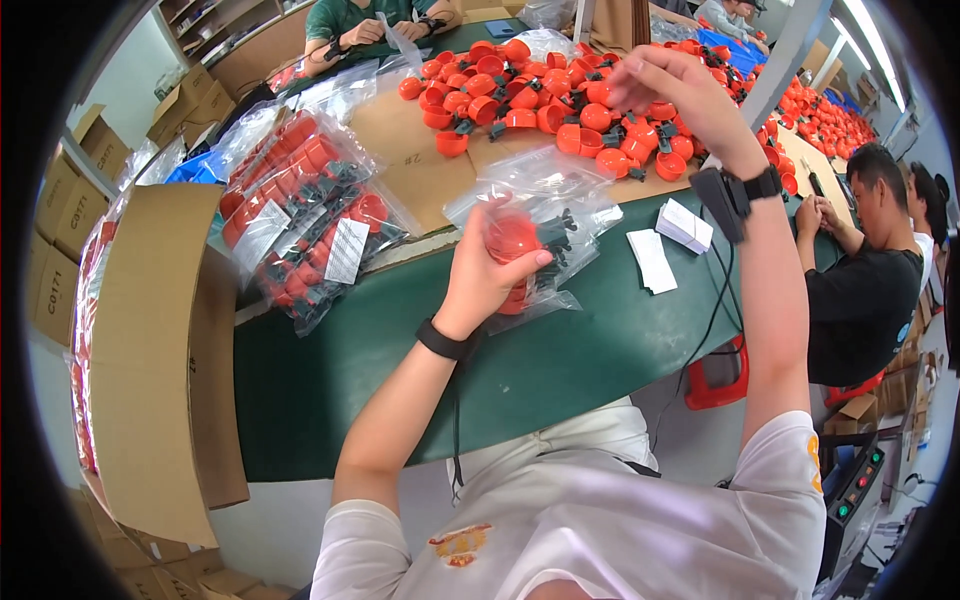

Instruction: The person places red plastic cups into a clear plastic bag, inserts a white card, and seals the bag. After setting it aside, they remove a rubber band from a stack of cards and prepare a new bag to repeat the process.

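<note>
My left hand (475, 275) is closed around a clear plastic bag (572, 235) above the green table. Inside the bag are red cups (514, 240) with dark grey clip-like parts. My right hand (675, 90) hovers at the near right of a large pile of red cups (540, 95) with dark grey fittings. Its fingers look stretched and apart, a little blurred, close to some cups, with nothing visibly held. Filled clear bags of red cups (300, 200) lie left of my left hand, white paper slips on them.
White paper slips (652, 262) and a stack of white cards (685, 226) lie on the green table (400, 370). An open cardboard box (150, 350) stands at the left. A dark cable (715, 325) hangs over the right edge. Co-workers sit across and at right (860, 270).
</note>
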Demonstrator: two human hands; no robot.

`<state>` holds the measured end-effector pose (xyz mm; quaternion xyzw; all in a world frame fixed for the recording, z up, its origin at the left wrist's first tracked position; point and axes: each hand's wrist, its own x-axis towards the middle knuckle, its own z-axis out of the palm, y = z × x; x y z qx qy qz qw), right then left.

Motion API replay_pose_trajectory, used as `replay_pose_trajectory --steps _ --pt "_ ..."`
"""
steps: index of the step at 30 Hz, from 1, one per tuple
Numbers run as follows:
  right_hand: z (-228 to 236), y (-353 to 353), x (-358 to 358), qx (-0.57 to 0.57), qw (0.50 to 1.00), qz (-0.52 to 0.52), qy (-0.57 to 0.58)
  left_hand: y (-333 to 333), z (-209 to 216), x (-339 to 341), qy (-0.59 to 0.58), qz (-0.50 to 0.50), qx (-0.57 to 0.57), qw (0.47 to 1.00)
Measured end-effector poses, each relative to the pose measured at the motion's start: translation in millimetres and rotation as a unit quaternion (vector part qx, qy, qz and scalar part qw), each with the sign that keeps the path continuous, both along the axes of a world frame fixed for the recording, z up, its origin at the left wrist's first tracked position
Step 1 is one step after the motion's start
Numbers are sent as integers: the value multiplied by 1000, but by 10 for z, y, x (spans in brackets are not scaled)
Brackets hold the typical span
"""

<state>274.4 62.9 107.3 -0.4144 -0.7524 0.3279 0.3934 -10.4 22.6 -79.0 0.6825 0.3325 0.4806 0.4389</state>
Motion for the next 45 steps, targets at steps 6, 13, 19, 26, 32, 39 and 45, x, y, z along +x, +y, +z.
replay_pose_trajectory --steps 6,13,19,26,32,39,45 --pt "-1411 637 790 -37 931 -184 -312 6 13 -21 -13 -12 -33 999" --pt "-2202 581 817 79 884 -285 -363 25 -13 -18 -28 -10 -36 999" --pt "-2082 552 775 100 860 -299 -402 12 8 25 -22 -11 -36 999" --pt "-403 -362 129 215 933 -219 -187 -32 60 2 -8 -31 -48 998" --pt "292 -772 -338 94 931 -82 -343 -50 5 50 28 -14 10 999" --pt "265 -595 -590 -24 903 -36 -428 -98 61 94 56 8 96 994" --pt "13 -350 -661 -135 911 2 -391 -122 85 112 7 -25 70 997"
